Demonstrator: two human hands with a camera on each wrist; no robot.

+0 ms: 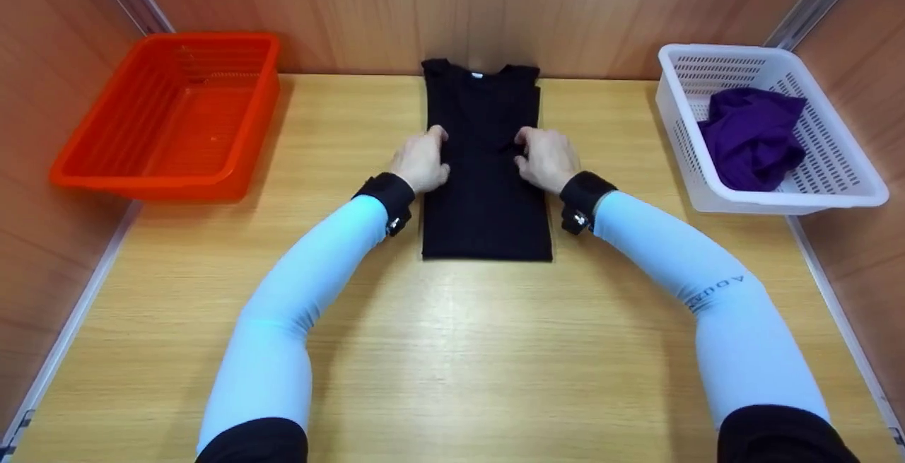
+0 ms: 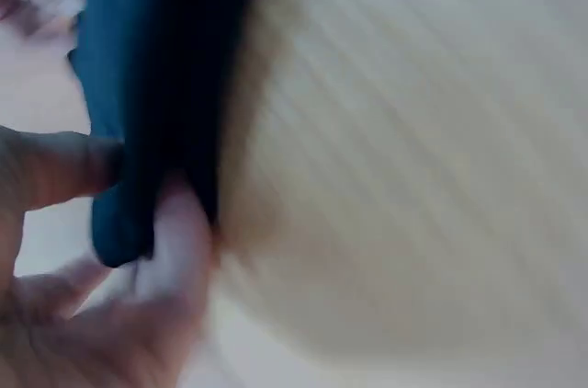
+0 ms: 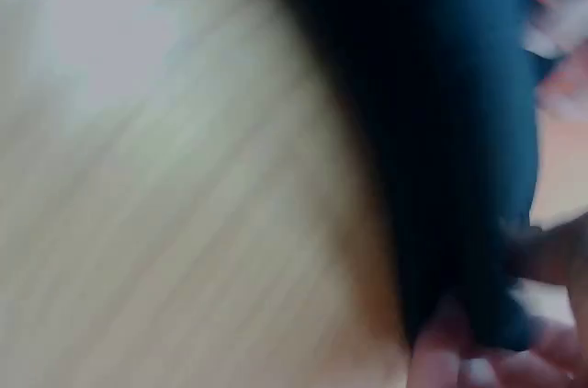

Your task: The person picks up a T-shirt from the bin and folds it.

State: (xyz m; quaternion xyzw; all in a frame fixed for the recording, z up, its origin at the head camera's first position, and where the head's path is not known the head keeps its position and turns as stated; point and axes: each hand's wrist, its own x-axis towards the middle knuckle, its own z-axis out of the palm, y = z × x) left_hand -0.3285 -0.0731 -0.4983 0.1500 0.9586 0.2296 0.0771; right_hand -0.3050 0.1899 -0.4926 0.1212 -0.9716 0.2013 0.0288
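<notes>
A black T-shirt (image 1: 486, 212) lies folded into a long rectangle near the back wall, its neckline and small white label at the far end. My left hand (image 1: 421, 160) is at the shirt's left side, about halfway along. Across from it, my right hand (image 1: 549, 157) is at the right side. In the left wrist view the thumb and fingers pinch the dark fabric (image 2: 175, 57). Blurred in the right wrist view, fingertips grip the dark cloth (image 3: 441, 131) at its lower end.
An orange-red basket (image 1: 244, 159) stands at the back left. At the back right, a white basket (image 1: 735, 198) holds a crumpled purple cloth (image 1: 753, 138). Wooden panels (image 1: 339, 10) enclose the wooden table (image 1: 466, 357) at the back and both sides.
</notes>
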